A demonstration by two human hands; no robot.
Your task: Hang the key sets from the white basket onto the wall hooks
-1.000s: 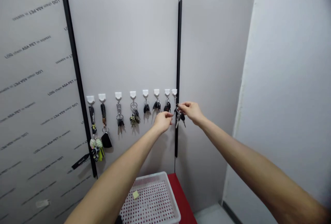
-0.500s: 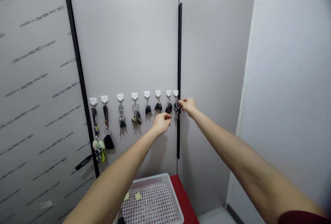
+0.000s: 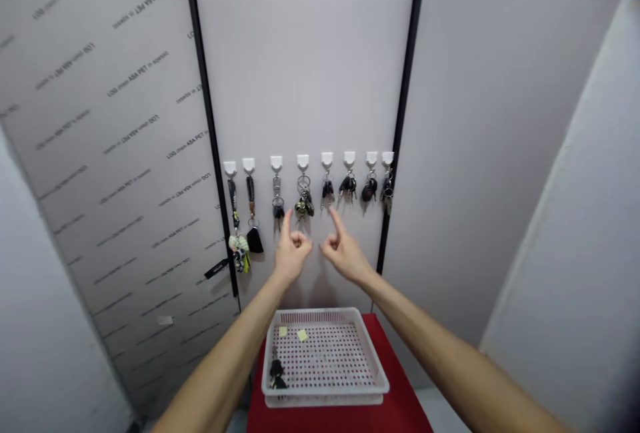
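Observation:
Several white hooks [image 3: 327, 158] run in a row across the grey wall panel, each with a key bunch hanging from it. The rightmost key bunch [image 3: 387, 188] hangs free beside a black strip. My left hand [image 3: 291, 251] and my right hand [image 3: 344, 254] are raised side by side just below the middle hooks. On each hand the index finger points up, the other fingers curl loosely, and nothing is held. The left fingertip is near the key bunch [image 3: 303, 206] on the middle hook; neither hand touches any keys.
A white perforated basket [image 3: 370, 355] sits on a red surface [image 3: 400, 406] below my hands. It holds two yellow notes [image 3: 302, 335] and a small black key item [image 3: 276, 372]. A panel with printed protective film [image 3: 100, 126] stands left; white walls close in on both sides.
My right hand has let go of the key bunch, which now hangs on the rightmost hook. Both hands have dropped and drawn toward the middle. The view has pulled back.

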